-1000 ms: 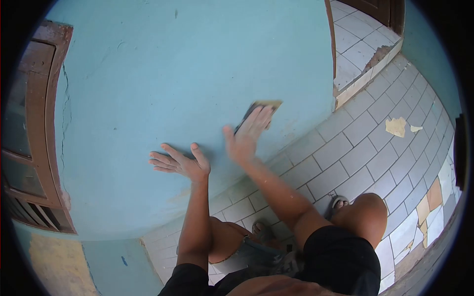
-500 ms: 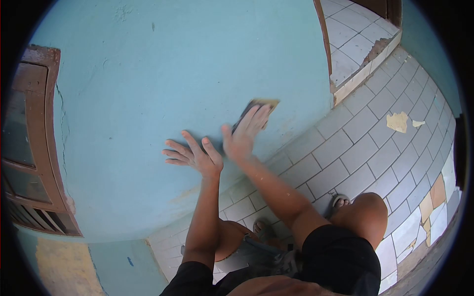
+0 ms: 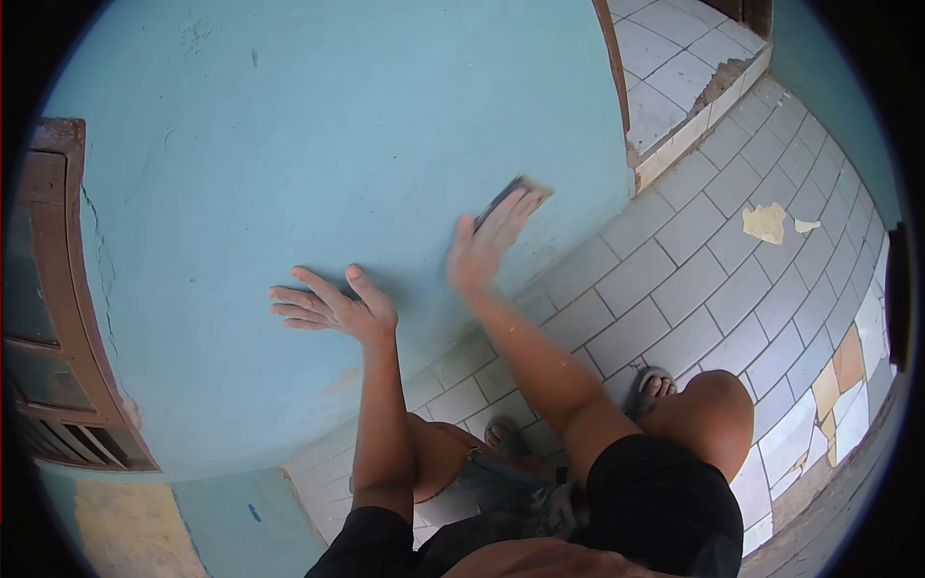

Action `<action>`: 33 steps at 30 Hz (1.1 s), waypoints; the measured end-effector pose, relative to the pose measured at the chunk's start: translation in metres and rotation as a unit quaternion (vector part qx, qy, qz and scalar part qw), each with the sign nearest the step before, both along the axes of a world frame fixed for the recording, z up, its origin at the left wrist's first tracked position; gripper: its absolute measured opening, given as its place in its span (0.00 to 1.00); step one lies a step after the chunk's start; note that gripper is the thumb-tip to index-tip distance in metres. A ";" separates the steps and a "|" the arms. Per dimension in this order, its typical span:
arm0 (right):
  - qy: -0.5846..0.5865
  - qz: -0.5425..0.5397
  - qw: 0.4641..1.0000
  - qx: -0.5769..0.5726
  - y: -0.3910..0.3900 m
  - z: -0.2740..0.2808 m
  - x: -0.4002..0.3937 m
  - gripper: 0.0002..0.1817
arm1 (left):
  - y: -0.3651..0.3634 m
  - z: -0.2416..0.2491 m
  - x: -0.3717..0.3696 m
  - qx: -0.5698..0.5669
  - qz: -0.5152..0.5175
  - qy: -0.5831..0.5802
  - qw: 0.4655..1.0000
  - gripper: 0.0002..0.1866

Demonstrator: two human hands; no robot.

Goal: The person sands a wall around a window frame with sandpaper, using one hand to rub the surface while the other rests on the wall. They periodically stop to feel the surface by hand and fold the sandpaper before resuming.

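Observation:
The light blue wall (image 3: pixel 318 144) fills the space in front of me. My left hand (image 3: pixel 337 306) rests on it with fingers spread and nothing held. Farther right, my right hand (image 3: pixel 489 241) presses a folded piece of sandpaper (image 3: pixel 538 188) to the wall. The sandpaper's tan and dark edges stick out past my fingertips; the rest is covered by the hand. Pale dust coats the fingers of both hands.
A brown wooden window frame (image 3: pixel 72 289) is at left, beside a long crack. Grey floor tiles (image 3: pixel 665 299) run along the wall's foot, with a cream flake (image 3: pixel 764 223) on them. A tiled step (image 3: pixel 703 135) with a broken edge lies at upper right.
My left hand has slid left along the wall. My right hand has shifted slightly right with the sandpaper. The view has tilted a little.

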State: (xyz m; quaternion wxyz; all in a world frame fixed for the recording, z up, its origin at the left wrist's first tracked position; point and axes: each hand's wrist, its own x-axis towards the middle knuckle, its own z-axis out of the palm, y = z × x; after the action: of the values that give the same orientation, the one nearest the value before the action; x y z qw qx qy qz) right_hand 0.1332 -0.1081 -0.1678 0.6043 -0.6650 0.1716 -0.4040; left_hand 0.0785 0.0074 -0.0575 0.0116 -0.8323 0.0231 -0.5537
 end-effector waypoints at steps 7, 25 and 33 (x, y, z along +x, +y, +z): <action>0.029 -0.032 0.997 0.069 -0.032 0.018 0.023 0.51 | 0.036 0.006 -0.014 0.113 0.023 0.037 0.993 0.36; -0.080 0.015 0.979 0.189 -0.138 0.075 0.068 0.42 | 0.061 0.008 -0.014 0.159 0.010 0.021 0.987 0.35; -0.028 0.244 0.967 -0.073 0.080 0.013 -0.082 0.53 | 0.045 -0.008 -0.012 0.128 0.004 -0.007 0.992 0.35</action>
State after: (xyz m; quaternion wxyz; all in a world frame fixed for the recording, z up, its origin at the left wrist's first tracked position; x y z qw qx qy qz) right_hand 0.0513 -0.0282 -0.1545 0.6391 -0.7174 -0.0428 -0.2740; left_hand 0.0662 0.0519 -0.0657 0.1204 -0.8203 0.0897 -0.5519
